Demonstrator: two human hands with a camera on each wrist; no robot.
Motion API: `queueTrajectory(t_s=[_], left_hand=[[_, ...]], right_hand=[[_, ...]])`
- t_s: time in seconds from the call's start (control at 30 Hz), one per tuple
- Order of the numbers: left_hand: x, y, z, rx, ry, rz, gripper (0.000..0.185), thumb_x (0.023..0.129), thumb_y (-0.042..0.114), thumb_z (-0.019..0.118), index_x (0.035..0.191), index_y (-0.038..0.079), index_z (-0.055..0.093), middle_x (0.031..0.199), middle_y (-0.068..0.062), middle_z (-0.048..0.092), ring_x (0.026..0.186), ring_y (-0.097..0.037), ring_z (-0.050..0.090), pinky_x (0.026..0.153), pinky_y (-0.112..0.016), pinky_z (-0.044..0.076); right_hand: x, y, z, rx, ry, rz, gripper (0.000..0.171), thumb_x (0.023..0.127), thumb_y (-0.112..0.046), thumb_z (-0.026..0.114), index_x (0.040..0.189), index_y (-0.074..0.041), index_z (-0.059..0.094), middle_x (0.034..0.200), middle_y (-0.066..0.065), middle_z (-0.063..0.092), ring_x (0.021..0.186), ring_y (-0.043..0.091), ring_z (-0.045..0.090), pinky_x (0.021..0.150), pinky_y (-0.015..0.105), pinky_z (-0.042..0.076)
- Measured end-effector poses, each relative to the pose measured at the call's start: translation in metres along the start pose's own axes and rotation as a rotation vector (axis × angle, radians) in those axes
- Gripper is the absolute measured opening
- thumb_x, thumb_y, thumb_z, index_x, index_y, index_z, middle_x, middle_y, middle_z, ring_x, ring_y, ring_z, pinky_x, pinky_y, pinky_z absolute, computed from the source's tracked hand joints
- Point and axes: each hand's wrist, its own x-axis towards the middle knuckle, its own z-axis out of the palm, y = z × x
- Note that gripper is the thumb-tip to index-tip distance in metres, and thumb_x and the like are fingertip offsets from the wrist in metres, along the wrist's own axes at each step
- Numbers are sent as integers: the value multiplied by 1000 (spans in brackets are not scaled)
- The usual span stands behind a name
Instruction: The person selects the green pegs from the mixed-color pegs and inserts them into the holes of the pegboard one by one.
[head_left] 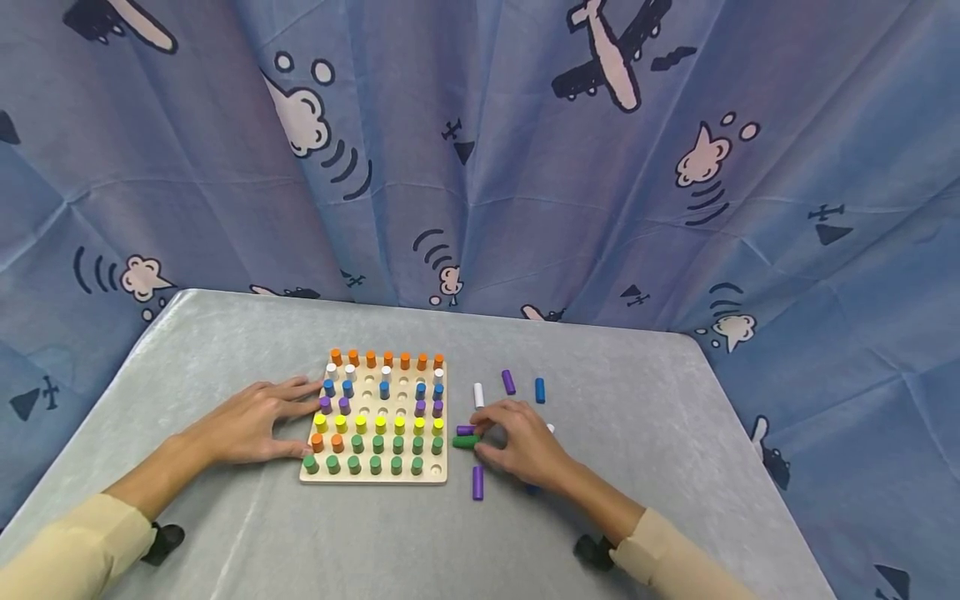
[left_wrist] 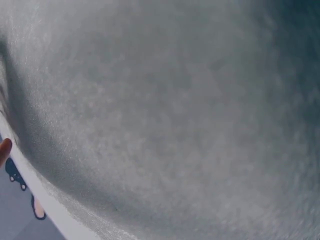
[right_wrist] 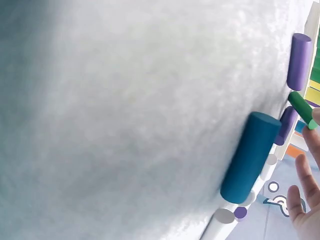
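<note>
My left hand (head_left: 247,421) rests at the left edge of a pale wooden peg board (head_left: 367,481), fingers extended and the thumb at its near left corner. Rows of orange, white, blue, purple, yellow and green pegs stand upright in the board; two orange ones sit in a mostly green row. To the right of the board, my right hand (head_left: 525,442) pinches a green peg (head_left: 465,442) between thumb and fingertip, and it tilts in the right wrist view. A purple peg (head_left: 464,430) lies right beside it. Only a fingertip of the left hand shows in the left wrist view.
Loose pegs lie right of the board: a white one (head_left: 478,395), a purple one (head_left: 508,382), a blue one (head_left: 540,390) and a nearer purple one (head_left: 477,483). Another blue peg (right_wrist: 251,157) lies under the right wrist. A patterned curtain (head_left: 480,167) hangs behind the grey table (head_left: 637,400).
</note>
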Motion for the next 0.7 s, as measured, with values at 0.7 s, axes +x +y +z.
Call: queueTrajectory(t_s=[0.7], left_hand=[[1, 1, 0, 0, -6, -5, 73, 85, 60, 69, 136, 8, 62, 151, -10, 47, 137, -40, 44, 99, -60, 42]], right_hand=[[3, -12, 5, 68, -8, -117, 33, 82, -11, 81, 114, -9, 70, 101, -9, 72, 102, 8, 62, 95, 40, 47]])
